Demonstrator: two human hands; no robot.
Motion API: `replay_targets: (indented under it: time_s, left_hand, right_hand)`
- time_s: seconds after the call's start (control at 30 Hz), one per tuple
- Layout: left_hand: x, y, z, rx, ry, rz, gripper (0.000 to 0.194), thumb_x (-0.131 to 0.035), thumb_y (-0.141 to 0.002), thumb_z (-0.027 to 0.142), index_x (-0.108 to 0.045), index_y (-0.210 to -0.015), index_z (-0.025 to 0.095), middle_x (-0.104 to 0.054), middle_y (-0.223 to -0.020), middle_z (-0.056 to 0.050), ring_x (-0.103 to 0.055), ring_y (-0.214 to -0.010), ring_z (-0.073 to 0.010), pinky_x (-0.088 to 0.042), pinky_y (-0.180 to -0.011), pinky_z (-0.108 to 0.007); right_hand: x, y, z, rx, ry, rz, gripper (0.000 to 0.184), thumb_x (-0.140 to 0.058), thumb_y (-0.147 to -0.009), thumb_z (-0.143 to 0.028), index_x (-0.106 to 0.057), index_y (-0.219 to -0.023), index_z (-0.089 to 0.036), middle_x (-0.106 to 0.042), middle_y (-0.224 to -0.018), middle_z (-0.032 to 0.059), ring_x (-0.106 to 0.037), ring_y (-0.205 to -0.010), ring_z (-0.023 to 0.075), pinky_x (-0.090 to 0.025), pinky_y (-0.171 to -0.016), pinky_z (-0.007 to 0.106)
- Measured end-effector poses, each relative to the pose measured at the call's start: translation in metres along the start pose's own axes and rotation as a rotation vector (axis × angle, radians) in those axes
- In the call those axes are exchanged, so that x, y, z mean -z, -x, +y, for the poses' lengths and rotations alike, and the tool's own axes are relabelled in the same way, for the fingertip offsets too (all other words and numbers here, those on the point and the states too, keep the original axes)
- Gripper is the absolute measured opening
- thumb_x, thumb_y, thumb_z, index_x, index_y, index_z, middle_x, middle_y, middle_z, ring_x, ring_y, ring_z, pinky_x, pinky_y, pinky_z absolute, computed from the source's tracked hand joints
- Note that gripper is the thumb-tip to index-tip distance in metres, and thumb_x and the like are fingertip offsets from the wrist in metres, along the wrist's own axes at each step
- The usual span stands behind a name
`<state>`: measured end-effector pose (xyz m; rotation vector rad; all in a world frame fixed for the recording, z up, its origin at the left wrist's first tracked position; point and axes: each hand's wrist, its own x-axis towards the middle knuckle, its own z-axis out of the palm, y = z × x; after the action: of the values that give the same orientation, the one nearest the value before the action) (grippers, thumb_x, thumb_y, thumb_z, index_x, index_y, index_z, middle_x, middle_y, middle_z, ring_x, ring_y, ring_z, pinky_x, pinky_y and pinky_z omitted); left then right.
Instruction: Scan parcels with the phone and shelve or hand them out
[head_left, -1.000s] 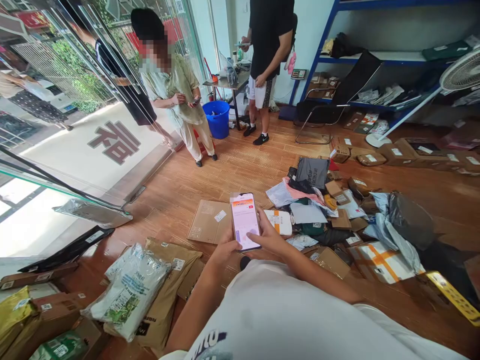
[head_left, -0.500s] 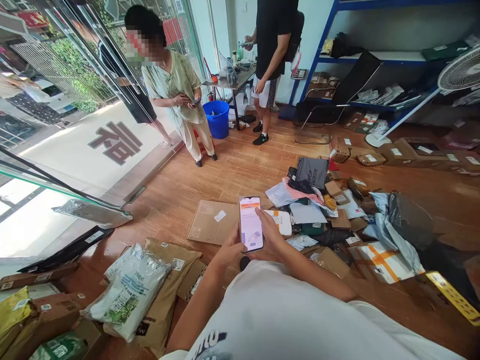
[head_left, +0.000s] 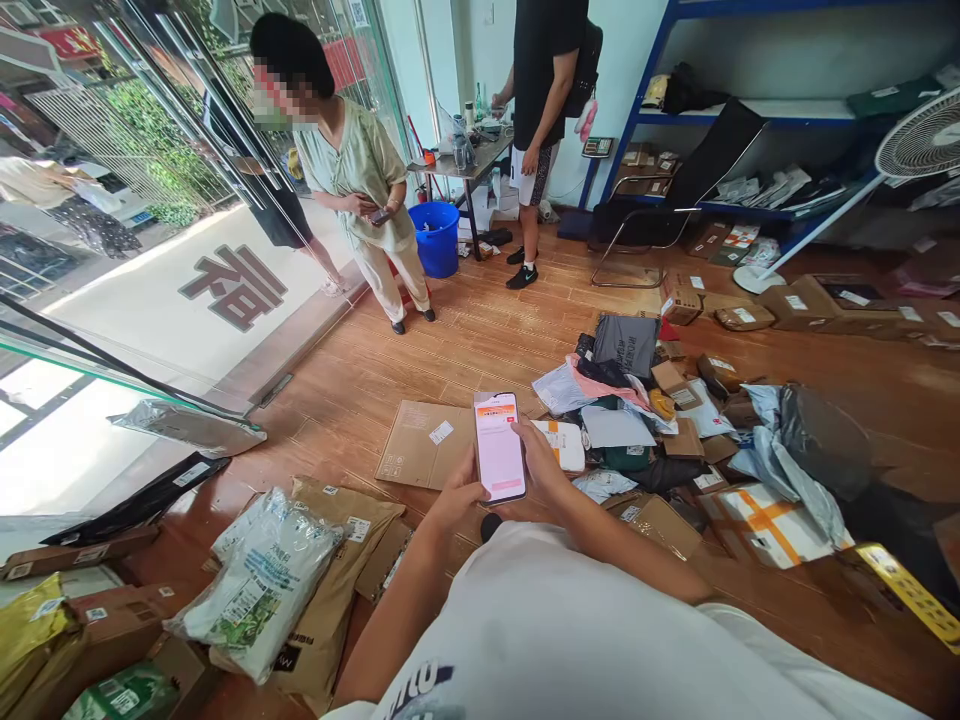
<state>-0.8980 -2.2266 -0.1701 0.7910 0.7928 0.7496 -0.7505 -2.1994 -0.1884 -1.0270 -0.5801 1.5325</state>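
Observation:
A smartphone (head_left: 498, 450) with a lit, pinkish-white screen and an orange band near the top is held upright in front of my white shirt. My left hand (head_left: 461, 492) grips its lower left side, the thumb lying over the bottom corner. On the other side my right hand (head_left: 541, 455) holds the right edge, with the thumb at the upper right of the screen. The fingers behind the phone are hidden. Beyond it on the floor lie a flat cardboard box (head_left: 420, 445) with a white label and a white package (head_left: 562, 445) with orange tape.
Parcels and bags (head_left: 622, 400) are heaped at the right; a white plastic bag (head_left: 262, 580) and boxes lie at the left. One person (head_left: 367, 190) stands by the glass door, another (head_left: 544, 100) at a table. A blue bucket (head_left: 435, 240), chair (head_left: 690, 170) and fan (head_left: 795, 235) stand farther back.
The phone screen shows a different, plainer page with a pink bar at the bottom. Both hands stay around the phone. The person at the table has shifted their arms slightly.

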Motion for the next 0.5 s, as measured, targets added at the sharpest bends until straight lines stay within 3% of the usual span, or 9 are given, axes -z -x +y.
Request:
replay_targets:
  time_s: [0.13,0.3,0.5]
  left_hand:
    - [0.006,-0.004,-0.004,-0.026,-0.097,-0.002,0.101,-0.054,-0.057,0.01,-0.022,-0.15,0.03,-0.043,-0.146,-0.007,-0.046,-0.124,-0.0312,-0.057,-0.065,-0.026]
    - [0.01,-0.004,-0.014,0.004,-0.324,-0.028,0.098,-0.055,-0.061,0.01,-0.021,-0.151,0.029,-0.045,-0.141,-0.009,-0.049,-0.116,-0.0277,-0.057,-0.07,-0.03]
    - [-0.007,0.006,-0.038,0.024,-0.308,0.069,0.099,-0.055,-0.063,0.013,-0.016,-0.152,0.031,-0.039,-0.147,-0.008,-0.05,-0.11,-0.0259,-0.057,-0.068,-0.031]
  right_hand:
    - [-0.007,0.0,-0.009,-0.073,-0.04,-0.012,0.028,-0.071,-0.071,-0.041,-0.061,-0.09,-0.022,-0.067,-0.076,-0.0029,-0.06,-0.066,0.0149,-0.044,-0.06,0.025]
    - [-0.008,-0.007,-0.005,-0.159,0.052,0.041,0.041,-0.077,-0.065,-0.055,-0.063,-0.077,-0.019,-0.065,-0.066,0.0002,-0.057,-0.059,0.0148,-0.042,-0.056,0.026]
    - [0.011,-0.009,0.012,-0.261,0.016,0.03,0.044,-0.071,-0.066,-0.063,-0.064,-0.075,-0.02,-0.067,-0.067,0.0006,-0.059,-0.06,0.0161,-0.045,-0.058,0.027]
